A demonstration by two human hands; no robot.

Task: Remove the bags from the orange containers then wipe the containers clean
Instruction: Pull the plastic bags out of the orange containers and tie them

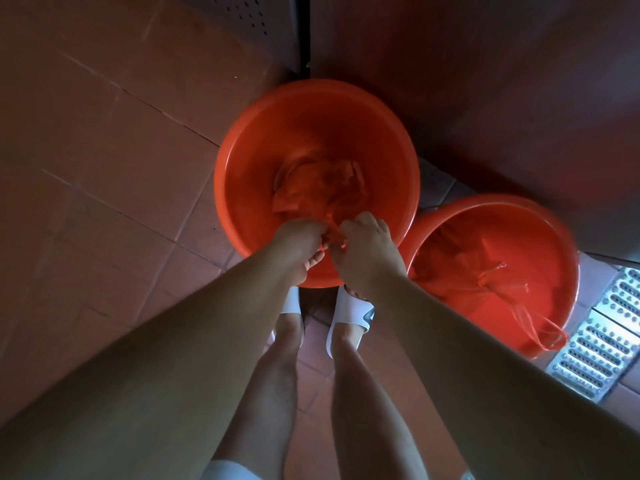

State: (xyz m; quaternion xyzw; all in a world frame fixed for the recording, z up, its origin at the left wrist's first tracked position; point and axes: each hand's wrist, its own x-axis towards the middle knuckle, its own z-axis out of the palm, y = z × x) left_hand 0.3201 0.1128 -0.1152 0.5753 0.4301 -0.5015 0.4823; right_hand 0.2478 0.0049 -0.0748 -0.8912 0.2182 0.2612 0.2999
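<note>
Both hands are down over the near rim of the big orange basin (242, 161), and they are working close together: the left hand (300, 237) is clenched around the twisted neck of the orange bag (318, 192), and the right hand (363, 240) is pinching the same bunched plastic, knuckles almost touching the left. Just beyond the fingertips, the body of that bag lies crumpled in the bottom of the basin, the plastic pulled up toward the grip. Off to the outer side of the right hand, just beside the first basin and seemingly touching its rim, sits the second orange basin (554, 230), and its own bag (498, 275) lies inside, knotted, with its loop handles trailing over the near rim. Farther out past that one, a metal drain grate (602, 334) is set into the floor (104, 168) of reddish tiles. Below the wrists, the person's feet in white slippers (349, 313) stand right against the basin's near edge. The light is dim.
</note>
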